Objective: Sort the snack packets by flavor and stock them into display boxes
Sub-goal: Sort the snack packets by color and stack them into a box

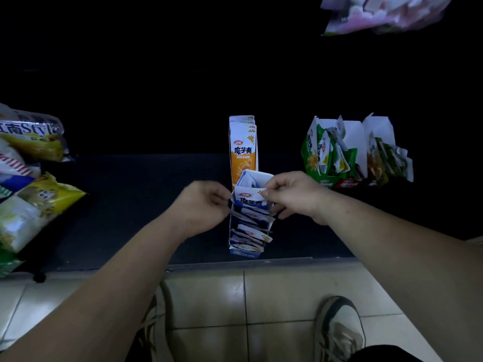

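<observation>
Blue packet (249, 199): stood upright at far end of blue box (244, 253); left hand (202, 205) pinched its left edge, right hand (291, 194) its right corner. Orange box (243, 150) just beyond. Best lowered square, flat against the filed row (251, 229).

Your dark shelf (130, 205) carries the blue display box (248, 231) at its front edge, the orange display box (243, 152) just behind, two green-packet boxes (326, 152) right, large snack bags (31, 199) left.
</observation>
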The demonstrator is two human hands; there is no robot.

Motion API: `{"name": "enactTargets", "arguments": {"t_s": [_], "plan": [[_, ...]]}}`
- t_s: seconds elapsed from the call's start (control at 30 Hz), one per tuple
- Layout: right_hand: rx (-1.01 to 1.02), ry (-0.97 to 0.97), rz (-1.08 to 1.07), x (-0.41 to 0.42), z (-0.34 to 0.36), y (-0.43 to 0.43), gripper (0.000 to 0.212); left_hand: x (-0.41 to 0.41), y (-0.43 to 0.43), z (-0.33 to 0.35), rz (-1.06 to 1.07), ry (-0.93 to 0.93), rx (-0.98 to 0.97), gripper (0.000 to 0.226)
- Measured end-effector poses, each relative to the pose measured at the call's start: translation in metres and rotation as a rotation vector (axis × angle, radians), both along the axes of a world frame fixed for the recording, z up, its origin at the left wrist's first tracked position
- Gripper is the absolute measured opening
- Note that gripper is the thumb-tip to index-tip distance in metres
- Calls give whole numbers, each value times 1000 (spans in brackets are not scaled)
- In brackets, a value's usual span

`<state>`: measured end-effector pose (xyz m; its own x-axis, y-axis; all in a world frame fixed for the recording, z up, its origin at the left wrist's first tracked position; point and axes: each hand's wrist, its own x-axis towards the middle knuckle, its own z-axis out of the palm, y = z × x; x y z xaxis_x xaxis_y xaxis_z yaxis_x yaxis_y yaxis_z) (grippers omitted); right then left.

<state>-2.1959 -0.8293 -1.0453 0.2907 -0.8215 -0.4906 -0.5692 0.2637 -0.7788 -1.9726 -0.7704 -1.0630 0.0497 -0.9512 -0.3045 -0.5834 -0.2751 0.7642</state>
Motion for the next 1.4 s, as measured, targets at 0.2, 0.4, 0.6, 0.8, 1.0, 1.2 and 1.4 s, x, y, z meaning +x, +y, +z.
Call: {"name": "enactTargets", "arguments": {"t_s": [0.2, 0.4, 0.6, 0.8, 1.0, 1.2, 1.4], "plan": [[19, 73, 54, 0, -2, 0, 14, -11, 10, -21, 20, 84, -91, 13], [78, 55, 77, -3, -2, -2, 14, -26, 24, -33, 125, 219, -104, 17], [172, 190, 261, 7, -1, -1, 49, -23, 24, -28, 82, 256, -150, 37], [-393, 236, 234, 15, -5, -15, 28, -27, 35, -32, 152, 363, -75, 30], [-605, 557, 609, 43, -18, -28, 53, -27, 31, -34, 237, 399, -83, 12], [-829, 623, 671, 30, -22, -22, 48, -24, 29, -39, 240, 379, -62, 11], [-878, 654, 711, 19, -17, -11, 41, -28, 26, -37, 266, 363, -77, 12]]}}
